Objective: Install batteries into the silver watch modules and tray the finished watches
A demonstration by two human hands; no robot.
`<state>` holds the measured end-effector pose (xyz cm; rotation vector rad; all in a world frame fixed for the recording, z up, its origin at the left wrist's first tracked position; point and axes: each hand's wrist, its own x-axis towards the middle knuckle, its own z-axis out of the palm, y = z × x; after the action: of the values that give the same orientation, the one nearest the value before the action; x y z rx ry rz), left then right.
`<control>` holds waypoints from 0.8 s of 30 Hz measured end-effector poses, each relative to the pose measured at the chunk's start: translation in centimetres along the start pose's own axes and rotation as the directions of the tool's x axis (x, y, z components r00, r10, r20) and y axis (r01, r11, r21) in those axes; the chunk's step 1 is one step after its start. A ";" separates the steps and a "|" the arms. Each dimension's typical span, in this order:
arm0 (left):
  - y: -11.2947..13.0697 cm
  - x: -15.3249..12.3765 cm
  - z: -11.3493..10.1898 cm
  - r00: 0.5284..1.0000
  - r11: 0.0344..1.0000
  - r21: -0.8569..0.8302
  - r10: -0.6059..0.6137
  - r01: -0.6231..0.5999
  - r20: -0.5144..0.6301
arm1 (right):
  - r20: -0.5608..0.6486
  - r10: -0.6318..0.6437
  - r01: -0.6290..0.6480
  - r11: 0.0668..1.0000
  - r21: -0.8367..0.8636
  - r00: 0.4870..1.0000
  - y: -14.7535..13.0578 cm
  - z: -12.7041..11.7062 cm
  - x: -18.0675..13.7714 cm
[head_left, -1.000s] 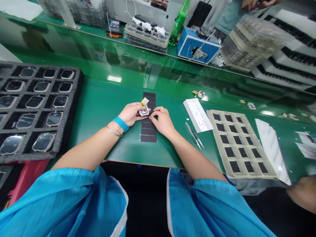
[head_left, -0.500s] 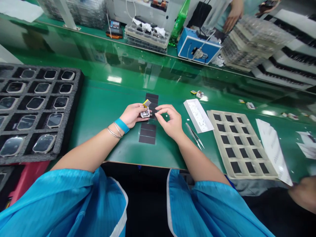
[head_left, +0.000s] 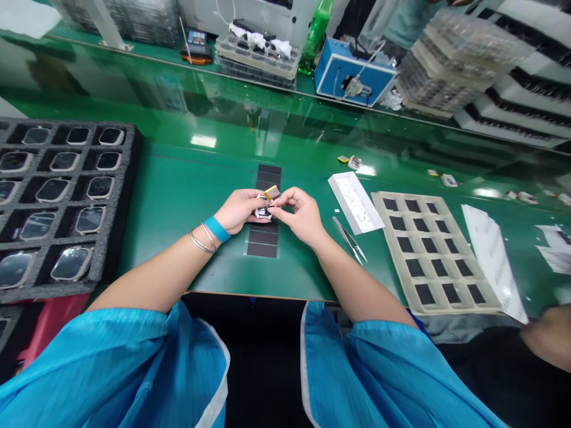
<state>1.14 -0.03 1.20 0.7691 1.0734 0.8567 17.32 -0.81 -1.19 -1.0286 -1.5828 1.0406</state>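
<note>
Between my hands is an opened smartwatch case [head_left: 263, 212] with its inner parts showing. My left hand [head_left: 239, 211] grips it by its left side, thumb on top and fingers beneath. A small battery [head_left: 272, 192] with a yellow edge sticks up from the case. The fingertips of my right hand [head_left: 298, 213] are pinched together at the right side of the case; whatever they may hold is too small to make out. Under the hands lies a strip of black rectangular pieces [head_left: 262, 248] on the green table [head_left: 187, 196].
To the right are a white box [head_left: 355, 203] with tiny pieces, tweezers [head_left: 350, 239] and a cream compartment tray [head_left: 378, 209] holding black squares. A dark foam tray [head_left: 134, 148] of watches stands at left. A blue box [head_left: 332, 71] sits on the back shelf. Another person [head_left: 551, 339] is at far right.
My right hand has moved left, and its fingertips now meet the watch case instead of being apart from it. My left hand keeps its hold. The whole view has shifted slightly.
</note>
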 end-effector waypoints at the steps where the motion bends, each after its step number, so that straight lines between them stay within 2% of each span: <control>1: 0.0 0.0 0.0 1.000 1.000 0.003 0.003 -0.003 0.001 | 0.008 0.005 -0.005 1.000 -0.008 1.000 0.0 0.0 0.0; 8: 0.0 0.0 0.0 1.000 1.000 0.023 -0.001 0.001 -0.004 | 0.032 -0.016 0.019 0.996 -0.084 0.999 -0.1 -0.1 -0.1; 11: -0.2 0.1 -0.2 1.000 1.000 0.021 -0.001 0.001 0.006 | 0.031 -0.055 0.060 0.980 -0.188 0.998 -0.4 0.1 -0.3; 16: -0.4 0.3 -0.3 1.000 1.000 -0.009 0.025 -0.026 -0.010 | 0.046 -0.175 0.176 0.858 -0.482 0.983 -0.8 0.8 -0.9; 18: -0.4 0.3 -0.3 0.999 0.999 -0.025 0.034 -0.035 -0.024 | 0.000 -0.217 0.181 0.817 -0.547 0.976 -0.8 0.8 -0.9; 21: -0.4 0.3 -0.3 0.999 0.999 -0.034 0.020 -0.021 -0.027 | -0.115 -0.176 0.097 0.863 -0.497 0.978 -0.2 0.3 -0.4; 24: -0.4 0.2 -0.2 1.000 1.000 -0.027 0.014 -0.014 0.007 | -0.075 -0.027 0.007 0.967 -0.256 0.997 0.8 -0.4 0.3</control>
<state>1.10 -0.01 0.66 0.7577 1.0494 0.8782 17.78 -0.20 -1.78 -1.2112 -1.6886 0.7879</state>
